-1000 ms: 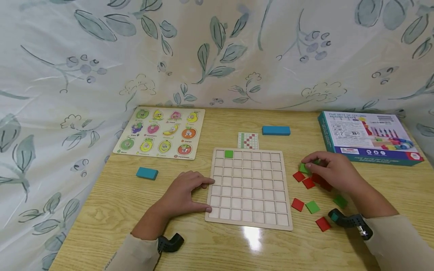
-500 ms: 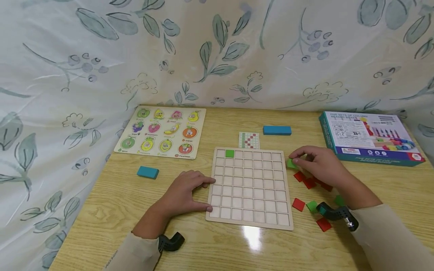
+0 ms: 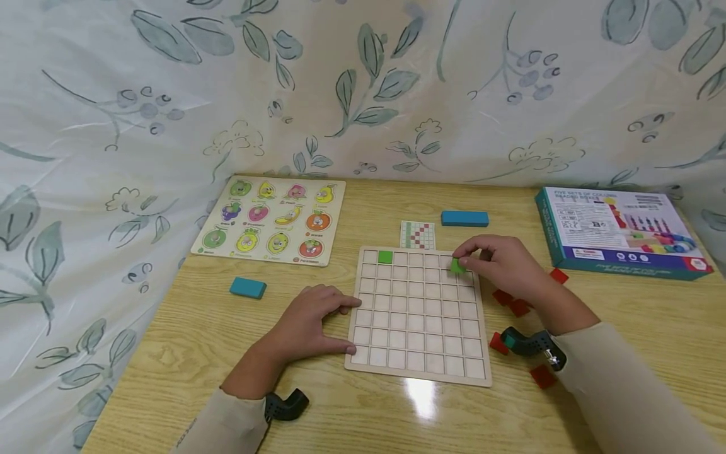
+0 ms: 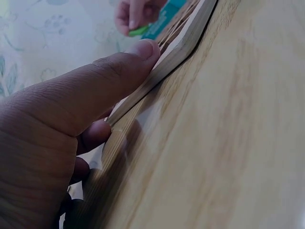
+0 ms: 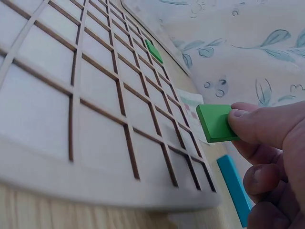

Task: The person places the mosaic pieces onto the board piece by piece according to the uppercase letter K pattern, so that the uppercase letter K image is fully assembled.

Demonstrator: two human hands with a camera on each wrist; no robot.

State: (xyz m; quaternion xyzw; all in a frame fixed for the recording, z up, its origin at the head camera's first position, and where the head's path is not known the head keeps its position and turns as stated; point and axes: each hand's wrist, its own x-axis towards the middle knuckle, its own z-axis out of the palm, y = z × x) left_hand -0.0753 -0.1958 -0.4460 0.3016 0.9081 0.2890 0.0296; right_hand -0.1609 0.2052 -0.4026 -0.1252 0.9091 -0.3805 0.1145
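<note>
One green tile [image 3: 457, 265] is pinched at its edge by the right hand [image 3: 505, 265], held just above the grid board's [image 3: 420, 313] far right cells. It is judged light, thin and stiff, best taken by opposite edges. Another green tile [image 3: 384, 256] is seated in the board's far row. The left hand [image 3: 306, 325] is laid flat, fingers straight, against the board's left edge. Red tiles [image 3: 513, 304] are scattered toward the table's [image 3: 170, 353] right edge.

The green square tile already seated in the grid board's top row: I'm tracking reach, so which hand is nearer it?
Left. The left hand rests at the board's left edge below the green square tile; the right hand hovers across the board.
</note>
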